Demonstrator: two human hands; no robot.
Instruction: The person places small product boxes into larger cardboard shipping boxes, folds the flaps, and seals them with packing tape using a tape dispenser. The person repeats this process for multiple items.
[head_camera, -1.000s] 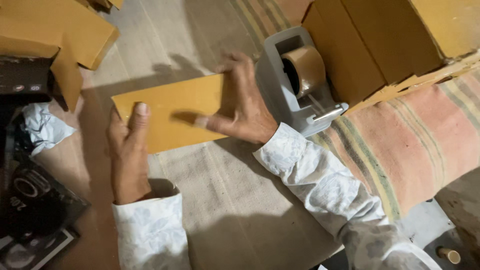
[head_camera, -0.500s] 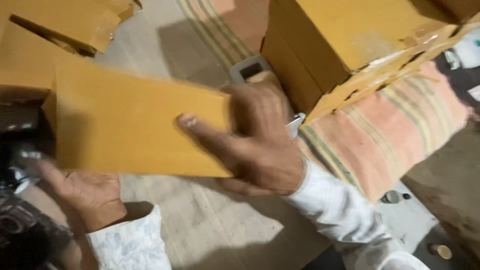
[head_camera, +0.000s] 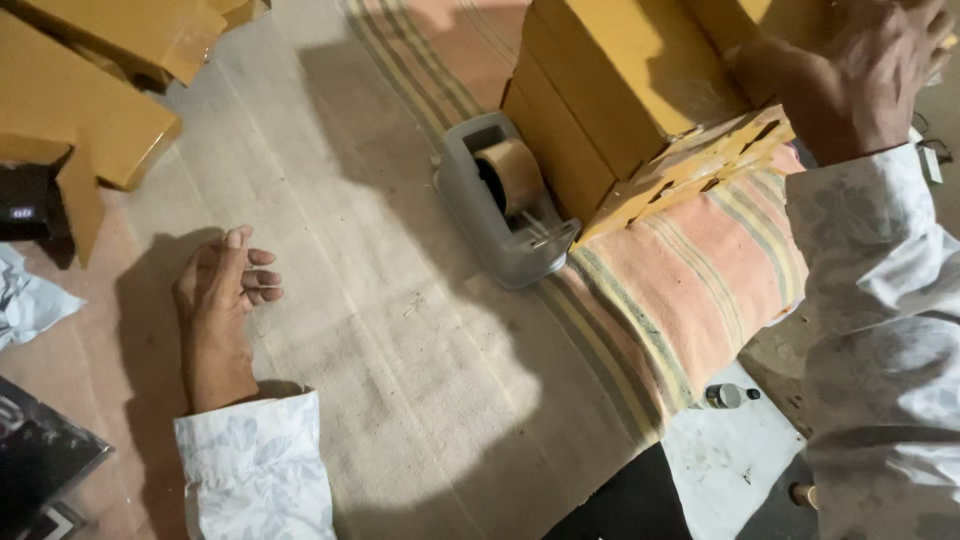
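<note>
Head view: flat yellow cardboard sheet gone; left hand (head_camera: 222, 300) rests empty, fingers loosely curled, right hand (head_camera: 850, 85) now atop stacked yellow cardboard boxes (head_camera: 620, 90), fingers blurred, grip unclear.

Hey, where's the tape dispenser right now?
In the head view the grey tape dispenser sits on the woven mat near centre, right beside the stack of yellow boxes, well right of the left hand.

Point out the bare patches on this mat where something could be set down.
The widest free patch is the beige mat between the left hand and the grey tape dispenser. Another strip runs up the mat above that hand. It is crowded at the stacked yellow boxes, where the right hand is, and at the folded yellow cartons top left.
</note>
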